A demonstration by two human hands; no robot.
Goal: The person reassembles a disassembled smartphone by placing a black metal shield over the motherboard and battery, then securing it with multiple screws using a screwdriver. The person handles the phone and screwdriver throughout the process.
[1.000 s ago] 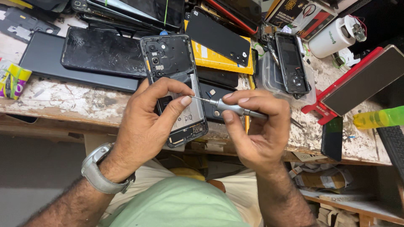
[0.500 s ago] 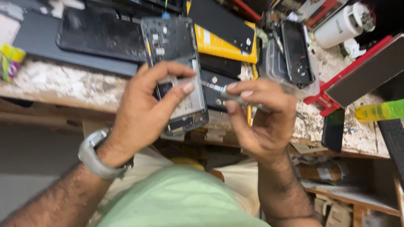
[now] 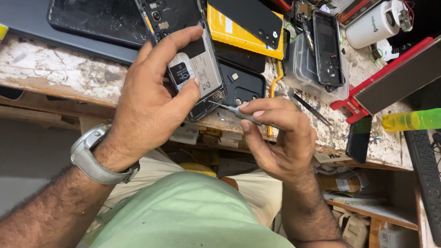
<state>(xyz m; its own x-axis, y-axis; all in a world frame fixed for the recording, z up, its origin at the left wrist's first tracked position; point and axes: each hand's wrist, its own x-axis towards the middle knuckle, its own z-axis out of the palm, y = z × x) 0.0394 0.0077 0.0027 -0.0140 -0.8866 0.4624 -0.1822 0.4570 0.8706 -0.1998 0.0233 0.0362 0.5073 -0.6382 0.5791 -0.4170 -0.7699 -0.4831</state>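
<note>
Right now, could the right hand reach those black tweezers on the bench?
Probably yes: the tweezers lie uncovered just beyond the right hand, though it holds a screwdriver.

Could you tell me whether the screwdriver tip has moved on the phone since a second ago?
Yes: the screwdriver tip has moved from the phone's middle to its lower right edge.

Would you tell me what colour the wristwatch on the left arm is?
Silver-grey wristwatch, clearest in the head view.

We look down on a worn wooden workbench (image 3: 55,76), its white paint chipped and stained; a lower shelf (image 3: 376,213) beneath its right end holds crumpled clutter; grey floor (image 3: 32,156) shows at left; the light falls even and soft.
</note>
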